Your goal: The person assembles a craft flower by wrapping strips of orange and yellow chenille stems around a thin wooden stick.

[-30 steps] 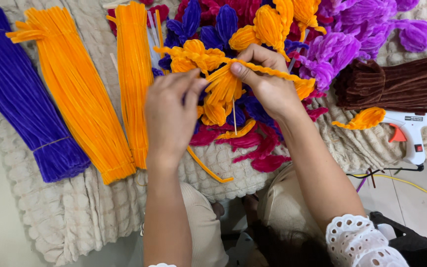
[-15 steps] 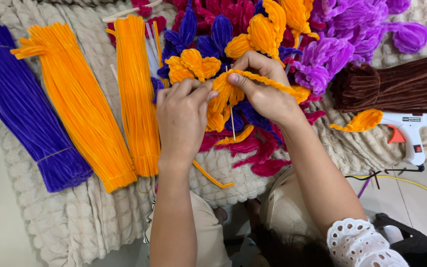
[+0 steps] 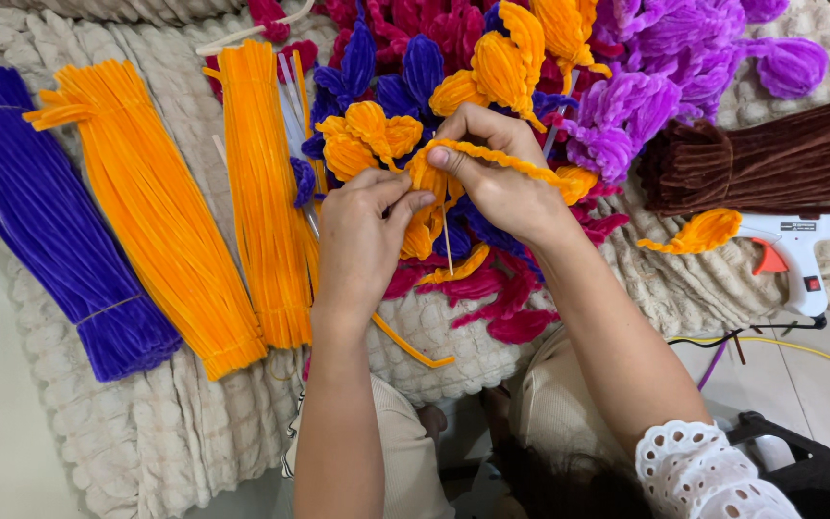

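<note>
I see my left hand (image 3: 362, 235) and right hand (image 3: 497, 178) meeting over the heap, both with a closed grip on one orange pipe-cleaner flower (image 3: 425, 197); the right thumb and forefinger pinch a twisted orange strand that runs off to the right. The flower sits above the middle of the cream knitted blanket (image 3: 146, 432). Around it lie loose blue, magenta and purple petals, crowding close on every side. To my left lie a purple bundle (image 3: 45, 221) and two orange bundles (image 3: 151, 207), side by side. To the right is a brown bundle (image 3: 770, 163), with a white glue gun (image 3: 799, 255) just below it and a single orange petal (image 3: 698, 233) touching its nozzle. My fingers hide the flower's centre, so I cannot tell how the strand joins. The pile's top is cut off.
</note>
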